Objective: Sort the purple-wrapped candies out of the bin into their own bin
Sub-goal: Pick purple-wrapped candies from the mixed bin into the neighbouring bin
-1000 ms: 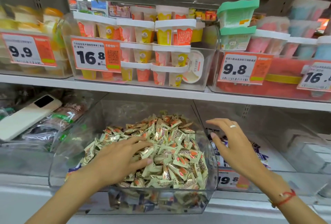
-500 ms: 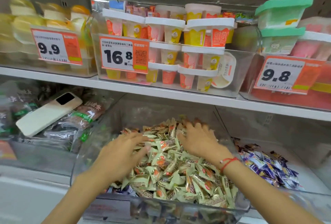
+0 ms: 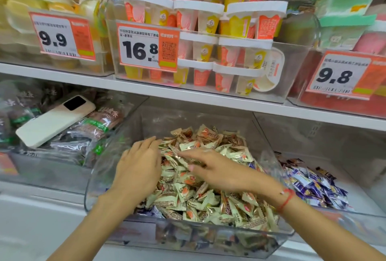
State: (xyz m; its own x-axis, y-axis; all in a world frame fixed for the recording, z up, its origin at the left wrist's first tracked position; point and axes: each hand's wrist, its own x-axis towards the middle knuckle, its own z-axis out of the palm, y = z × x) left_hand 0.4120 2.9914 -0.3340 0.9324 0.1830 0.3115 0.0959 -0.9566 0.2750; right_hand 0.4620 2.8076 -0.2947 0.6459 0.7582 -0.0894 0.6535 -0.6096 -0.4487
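Clear plastic bin [image 3: 108, 177], middle of the lower shelf, heaped with cream-and-gold wrapped candies [image 3: 208, 198]; one purple-wrapped candy [image 3: 253, 165] shows at the right edge of the heap, and a few dark purple wrappers lie low at the front left, pressed against the wall. Left hand [image 3: 139, 168]: palm down on the left side of the heap, fingers spread and straight, tips resting on the wrappers, gripping nothing. Right hand [image 3: 217, 168]: reaches across the heap toward the left, fingers stretched flat and close together over the candies, fingertips just beside those of the left hand; no candy pinched that can be seen. Red string bracelet [image 3: 287, 198] on the right wrist. Neighbouring bin [image 3: 355, 208] to the right: holds a loose pile of purple candies [image 3: 313, 185]. Bin to the left: dark snack packets with a white phone [image 3: 56, 120] lying on top. Upper shelf: cups of pudding [image 3: 208, 37] in clear boxes, price tag 16.8 [image 3: 146, 46] in front.
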